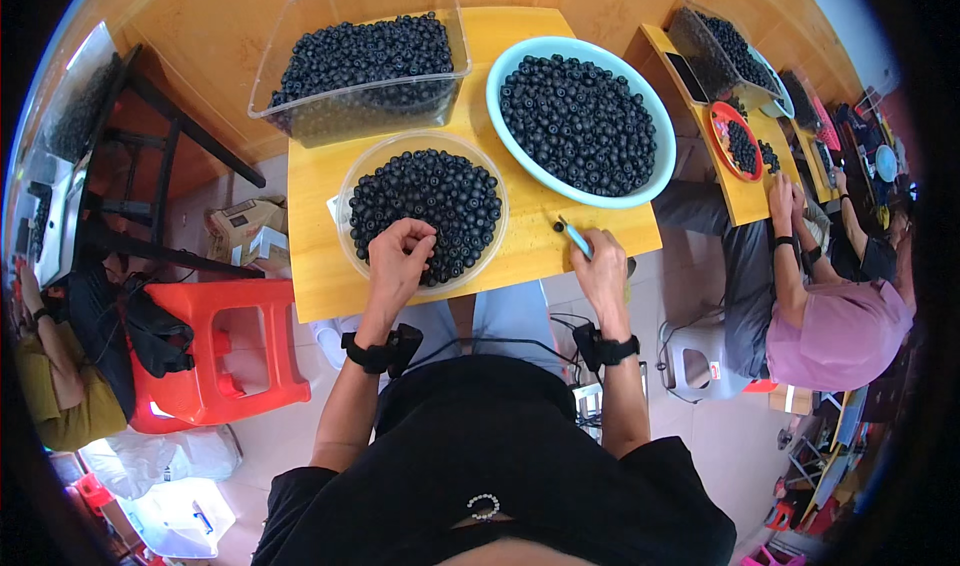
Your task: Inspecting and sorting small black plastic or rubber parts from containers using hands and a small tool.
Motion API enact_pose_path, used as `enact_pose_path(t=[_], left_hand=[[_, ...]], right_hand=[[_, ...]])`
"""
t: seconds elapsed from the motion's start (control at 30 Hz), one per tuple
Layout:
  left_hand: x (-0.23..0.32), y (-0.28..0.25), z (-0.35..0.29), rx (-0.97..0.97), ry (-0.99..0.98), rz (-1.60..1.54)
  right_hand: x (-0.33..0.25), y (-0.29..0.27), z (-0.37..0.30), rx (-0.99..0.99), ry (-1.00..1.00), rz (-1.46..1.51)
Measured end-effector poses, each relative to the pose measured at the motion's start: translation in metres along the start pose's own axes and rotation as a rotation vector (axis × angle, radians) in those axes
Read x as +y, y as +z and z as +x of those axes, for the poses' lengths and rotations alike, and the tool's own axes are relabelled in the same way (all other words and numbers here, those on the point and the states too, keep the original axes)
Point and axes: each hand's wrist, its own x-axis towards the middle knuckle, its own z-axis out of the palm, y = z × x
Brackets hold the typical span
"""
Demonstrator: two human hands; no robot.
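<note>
My left hand [402, 256] hangs over the near edge of a round clear bowl [347, 238] full of small dark balls [440, 201], which look like berries or beads. Its thumb and fingertips are pinched together; what they hold, if anything, is hidden. On the yellow table, my right hand [602, 271] is closed around a small tool with a light-blue handle [577, 238]. The tool's tip points up and left, close to a single dark ball [559, 227]. Behind my right hand stands a pale blue basin [660, 171] heaped with more dark balls.
A clear rectangular bin [365, 116] of dark balls stands at the back left of the table [490, 16]. Red stools [205, 351] are at my left. A person in a pink shirt [830, 336] sits at the right by another table with a red bowl [715, 131].
</note>
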Motion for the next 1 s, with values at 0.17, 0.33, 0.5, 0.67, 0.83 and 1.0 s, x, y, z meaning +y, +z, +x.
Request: enact_pose_path(t=[0.17,0.33,0.5,0.67,0.83,1.0], left_hand=[[0.0,0.003,0.001,0.004,0.013,0.048],[0.005,0.007,0.002,0.023,0.187,0.257],[0.013,0.021,0.008,0.011,0.327,0.58],[0.018,0.023,0.007,-0.012,0.28,0.615],[0.016,0.018,0.008,-0.015,0.226,0.582],[0.029,0.005,0.007,-0.282,-0.086,-0.48]], right_hand=[[-0.02,-0.038,0.004,-0.265,0.025,0.178],[-0.044,-0.069,0.069,-0.098,-0.138,0.401],[-0.058,-0.084,0.132,0.511,-0.134,0.561],[-0.045,-0.068,0.091,0.49,-0.123,0.533],[-0.031,-0.045,0.029,0.331,-0.022,0.492],[-0.046,-0.042,-0.008,0.05,0.088,0.63]])
